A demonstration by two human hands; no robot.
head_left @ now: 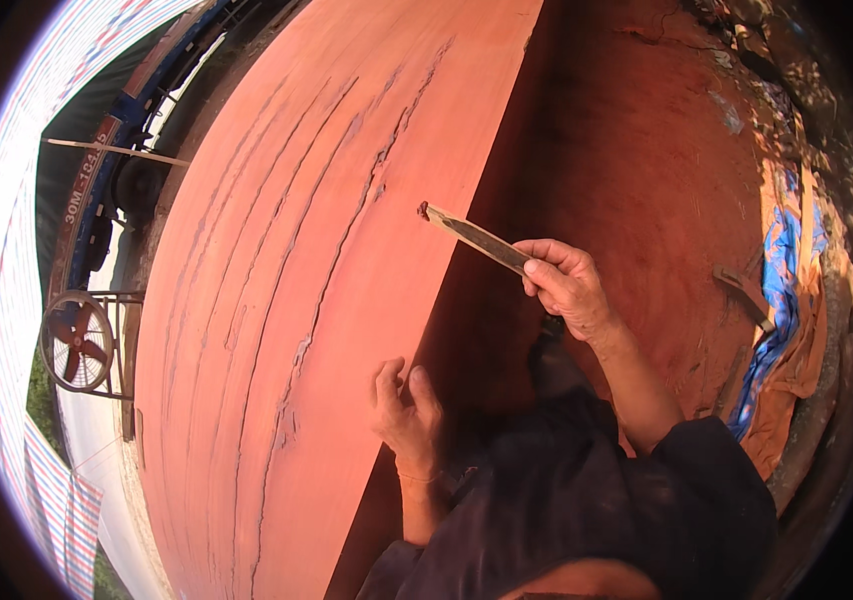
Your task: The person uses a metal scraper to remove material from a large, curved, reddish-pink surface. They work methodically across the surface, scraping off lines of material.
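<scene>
A large reddish-orange wooden slab (376, 280) stretches from the near side to the far side, with long dark cracks (346, 230) running lengthwise, some showing greyish patches. My right hand (568, 290) pinches a flat wooden stick (486, 242) between thumb and fingers at its near end. A small dark reddish-brown lump (423, 210) clings to the stick's far tip, which points over the slab's right part. Whether the tip touches the wood I cannot tell. My left hand (408, 415) is at the slab's right edge, fingers loosely bent and apart, holding nothing.
Reddish dust covers the ground (636, 190) to the right of the slab. A crumpled blue tarp (781, 270) and scattered scraps lie along the far right. Left of the slab stand a round fan (78, 342) and a blue vehicle frame (96, 190), beside striped sheeting (11, 250).
</scene>
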